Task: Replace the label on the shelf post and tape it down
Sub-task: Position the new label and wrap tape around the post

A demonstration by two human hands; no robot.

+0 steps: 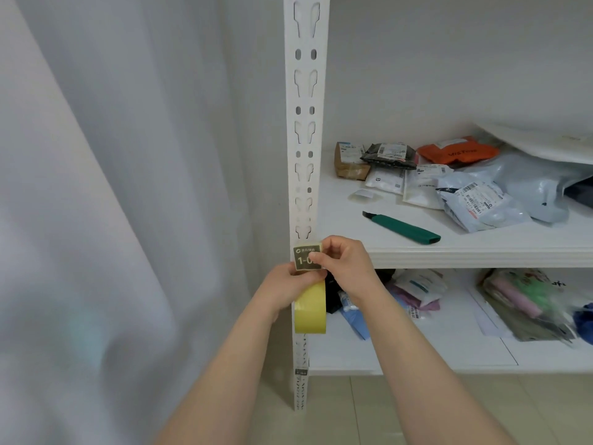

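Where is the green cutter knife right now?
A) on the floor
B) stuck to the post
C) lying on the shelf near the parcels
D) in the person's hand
C: the green utility knife lies flat on the white shelf in front of the parcels. The left hand holds the yellow tape roll and the right hand pinches the label.

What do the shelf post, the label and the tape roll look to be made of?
Shelf post: probably white-painted metal, thin sheet with punched keyhole slots. Label: likely printed paper or film, dark with white print, flat and thin. Tape roll: yellow, slightly glossy, perhaps plastic film; not certain.
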